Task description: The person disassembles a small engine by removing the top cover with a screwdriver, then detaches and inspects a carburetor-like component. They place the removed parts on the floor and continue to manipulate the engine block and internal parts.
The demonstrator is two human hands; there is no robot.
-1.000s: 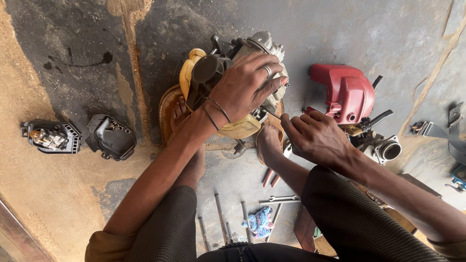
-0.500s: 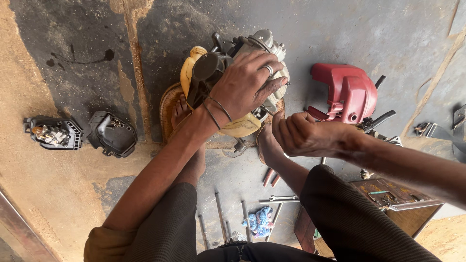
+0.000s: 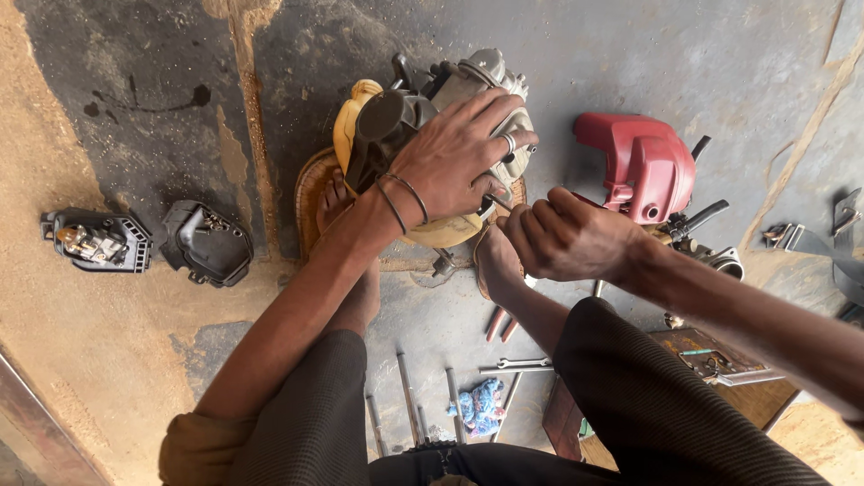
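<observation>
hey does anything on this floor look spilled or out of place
Yes. Dark stains, like spilled oil, mark the concrete floor at upper left. Two black covers lie detached, left of the engine under the left hand.

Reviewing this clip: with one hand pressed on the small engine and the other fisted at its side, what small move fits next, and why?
Probably a short turn of the tool in the right hand, while the left hand holds the engine down. The fist sits against the engine's lower edge; the tool's tip is hidden.

Outdoor repair workshop: oil-stained concrete floor (image 3: 630, 54) w/ stripped small engine (image 3: 450, 99), red cover (image 3: 639, 162), black housings (image 3: 207, 243), scattered wrenches (image 3: 517, 365).
</observation>
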